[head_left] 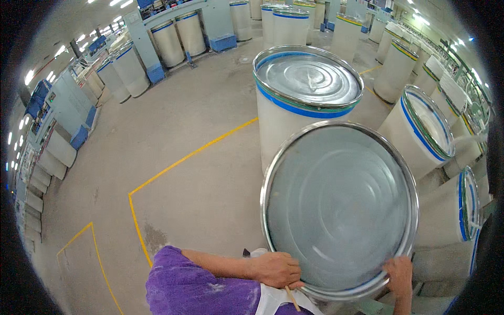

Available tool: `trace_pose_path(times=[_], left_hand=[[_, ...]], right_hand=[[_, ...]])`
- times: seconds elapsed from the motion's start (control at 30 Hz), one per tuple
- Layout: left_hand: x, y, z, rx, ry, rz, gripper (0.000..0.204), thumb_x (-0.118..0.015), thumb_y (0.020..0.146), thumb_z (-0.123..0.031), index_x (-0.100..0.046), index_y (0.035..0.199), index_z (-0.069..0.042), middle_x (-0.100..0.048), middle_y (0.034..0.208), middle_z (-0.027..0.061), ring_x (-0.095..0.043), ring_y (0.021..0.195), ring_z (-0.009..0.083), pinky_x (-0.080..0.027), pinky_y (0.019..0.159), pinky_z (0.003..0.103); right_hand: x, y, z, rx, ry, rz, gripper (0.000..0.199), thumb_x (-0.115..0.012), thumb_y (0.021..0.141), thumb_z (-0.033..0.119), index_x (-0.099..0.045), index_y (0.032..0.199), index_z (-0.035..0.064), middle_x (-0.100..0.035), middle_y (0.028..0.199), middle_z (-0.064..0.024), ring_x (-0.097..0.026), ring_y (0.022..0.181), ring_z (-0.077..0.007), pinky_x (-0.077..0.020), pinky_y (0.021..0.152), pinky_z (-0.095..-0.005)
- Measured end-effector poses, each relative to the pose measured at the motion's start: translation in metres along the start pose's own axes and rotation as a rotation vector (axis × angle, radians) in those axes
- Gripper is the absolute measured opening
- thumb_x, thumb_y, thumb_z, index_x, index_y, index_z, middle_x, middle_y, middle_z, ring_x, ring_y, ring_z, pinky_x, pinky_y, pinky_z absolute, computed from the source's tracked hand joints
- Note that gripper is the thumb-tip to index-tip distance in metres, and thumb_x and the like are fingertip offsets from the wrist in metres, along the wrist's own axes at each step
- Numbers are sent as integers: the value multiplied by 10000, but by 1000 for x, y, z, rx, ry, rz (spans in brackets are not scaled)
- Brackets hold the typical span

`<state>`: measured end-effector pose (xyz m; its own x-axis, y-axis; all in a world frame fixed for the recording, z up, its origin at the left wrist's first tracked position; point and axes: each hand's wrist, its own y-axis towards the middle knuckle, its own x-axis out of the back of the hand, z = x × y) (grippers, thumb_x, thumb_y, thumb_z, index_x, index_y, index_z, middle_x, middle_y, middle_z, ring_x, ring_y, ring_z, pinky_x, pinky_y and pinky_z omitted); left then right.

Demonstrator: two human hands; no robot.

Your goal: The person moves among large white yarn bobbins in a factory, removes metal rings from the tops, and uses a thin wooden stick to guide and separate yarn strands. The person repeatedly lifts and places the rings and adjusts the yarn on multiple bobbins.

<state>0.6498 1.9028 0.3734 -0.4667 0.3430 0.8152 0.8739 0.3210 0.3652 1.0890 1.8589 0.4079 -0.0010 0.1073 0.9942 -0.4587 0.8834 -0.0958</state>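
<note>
A large sliver can [341, 210] stands right in front of me, its round grey plate lying just inside a shiny metal rim. My left hand [275, 269] is closed at the near left of that rim, knuckles up. Below its fingers a thin tan stick [292, 299] pokes out; I cannot tell whether the hand grips it. At the near right, my right hand [400, 275] has its fingers curled over the rim. Directly behind stands another can [310, 79] with a blue band and a ridged metal plate at its top.
White cans with blue bands [425, 126] crowd the right side, some with white sliver in them. Yellow lines [194, 155] mark the grey floor at left. More cans [178, 39] and pale blue machines [71, 105] stand along the far and left sides.
</note>
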Motion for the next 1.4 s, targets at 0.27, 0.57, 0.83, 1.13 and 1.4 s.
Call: trace_pose_path(times=[0.27,0.57,0.83,1.13,1.4], left_hand=[[7,16,18,117,108,97,293,-539,923,-350,-633,983,-79,-620,1154,79,-610,869,213,-507,666,339],[31,0,192,150,408,-412,86,-609,861,-185,-660,888,-121,-685,905,69,-642,782,249,-489,671,386],[163,-68,504,293,790,-453,439,-343,981,-305,-600,1049,44,-596,1102,205,-560,1027,340,-418,936,419],[-99,1,578,558,191,284,336,-478,917,-263,-634,1066,-5,-638,1053,160,-586,1013,311,-445,915,386],[-220,32,189,-385,-497,1141,286,-481,939,-189,-609,1061,35,-642,1076,174,-593,1015,342,-461,845,408]], right_hand=[[3,108,-41,60,-173,-312,355,-575,736,39,-596,1086,88,-614,1168,-83,-516,1198,-282,-352,1066,-480],[-33,256,-50,-180,-61,-628,620,-742,689,79,-498,1260,85,-493,1353,-107,-417,1290,-308,-350,1065,-414],[-144,418,69,-105,358,-512,729,-651,834,308,-326,1414,10,-383,1435,-201,-387,1311,-350,-329,1094,-430],[-224,307,153,-748,760,-269,543,-695,791,352,-558,1241,82,-579,1237,-134,-525,1163,-326,-441,938,-440],[-220,145,311,-1468,599,-903,488,-578,867,471,-620,1169,90,-610,1182,-135,-576,1058,-319,-465,881,-425]])
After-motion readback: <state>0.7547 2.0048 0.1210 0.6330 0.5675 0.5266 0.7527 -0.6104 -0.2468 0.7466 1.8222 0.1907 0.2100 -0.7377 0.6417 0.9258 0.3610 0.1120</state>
